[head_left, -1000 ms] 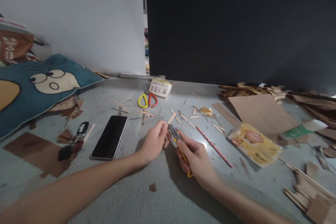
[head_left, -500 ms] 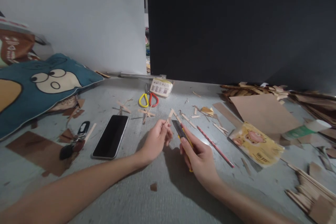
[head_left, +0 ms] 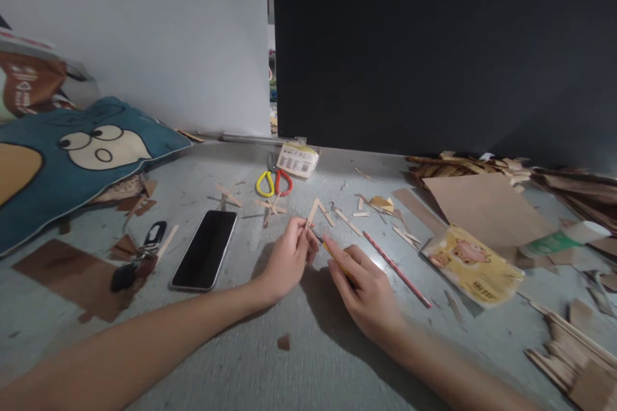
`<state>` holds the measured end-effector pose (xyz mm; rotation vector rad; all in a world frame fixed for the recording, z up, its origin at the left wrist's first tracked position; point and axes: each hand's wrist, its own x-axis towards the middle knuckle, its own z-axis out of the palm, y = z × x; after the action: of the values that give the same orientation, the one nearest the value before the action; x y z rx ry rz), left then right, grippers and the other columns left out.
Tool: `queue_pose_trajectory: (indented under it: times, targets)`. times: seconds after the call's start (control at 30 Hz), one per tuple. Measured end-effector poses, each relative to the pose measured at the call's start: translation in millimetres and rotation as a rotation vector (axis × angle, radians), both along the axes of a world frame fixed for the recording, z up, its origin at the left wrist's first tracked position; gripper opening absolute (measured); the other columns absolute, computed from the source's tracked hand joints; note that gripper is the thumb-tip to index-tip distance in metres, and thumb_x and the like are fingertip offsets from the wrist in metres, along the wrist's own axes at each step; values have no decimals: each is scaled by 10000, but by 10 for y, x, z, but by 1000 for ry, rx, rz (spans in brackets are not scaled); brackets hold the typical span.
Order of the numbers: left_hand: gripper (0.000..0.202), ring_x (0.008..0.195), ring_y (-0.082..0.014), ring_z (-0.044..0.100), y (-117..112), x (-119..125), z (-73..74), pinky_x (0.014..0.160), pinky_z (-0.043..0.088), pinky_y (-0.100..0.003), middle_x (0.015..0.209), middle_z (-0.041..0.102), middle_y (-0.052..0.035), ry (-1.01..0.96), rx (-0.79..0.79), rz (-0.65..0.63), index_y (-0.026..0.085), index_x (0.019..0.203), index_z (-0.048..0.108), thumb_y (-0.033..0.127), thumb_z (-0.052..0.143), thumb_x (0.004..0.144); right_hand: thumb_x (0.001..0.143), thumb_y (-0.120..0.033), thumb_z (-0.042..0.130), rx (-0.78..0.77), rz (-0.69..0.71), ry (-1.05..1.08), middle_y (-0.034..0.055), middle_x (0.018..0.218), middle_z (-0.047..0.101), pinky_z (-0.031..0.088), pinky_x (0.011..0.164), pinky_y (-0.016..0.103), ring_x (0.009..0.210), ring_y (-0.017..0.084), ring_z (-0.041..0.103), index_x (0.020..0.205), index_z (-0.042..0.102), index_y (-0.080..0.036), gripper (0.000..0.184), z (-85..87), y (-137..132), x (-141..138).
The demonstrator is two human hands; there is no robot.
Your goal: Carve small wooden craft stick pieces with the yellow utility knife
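Note:
My left hand (head_left: 288,260) pinches a thin wooden stick (head_left: 312,213) near its lower end, and the stick points up and away. My right hand (head_left: 364,289) is closed round a yellow utility knife (head_left: 328,248). The knife's tip touches the stick just beside my left fingers. Both hands hover low over the grey floor (head_left: 308,347) at the middle of the view.
A black phone (head_left: 204,249) and a key bunch (head_left: 137,263) lie to the left. Yellow-and-red scissors (head_left: 272,182), a small packet (head_left: 297,159), a red pencil (head_left: 396,268), a yellow pouch (head_left: 472,265), cardboard sheets (head_left: 482,205), scattered sticks and a blue cushion (head_left: 77,154) surround the hands.
My right hand turned palm down and brought the knife tip back against the stick. The left hand stayed almost still, holding the stick.

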<state>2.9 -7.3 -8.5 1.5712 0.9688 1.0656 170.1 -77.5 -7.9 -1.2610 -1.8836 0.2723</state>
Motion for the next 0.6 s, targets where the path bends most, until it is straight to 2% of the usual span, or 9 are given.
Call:
queue_pose_trajectory:
  times: [0.37,0.6]
  targets:
    - [187,570,-135,520,-29,-2,24,587,422,-269,677,537,61,-1,-10,-17,236,994,458,400,412,1072,1074,-277,502,-18,1,58,33,843,613,557,636,263,670,165,625,1426,694,-316,402,5,10,8]
    - [185,557,-140,520,-27,-14,31,580,413,-263,663,544,64,18,-3,-12,239,990,462,405,429,1066,1078,-291,496,-25,16,62,30,836,605,550,642,269,674,167,623,1410,695,-306,388,16,21,15]
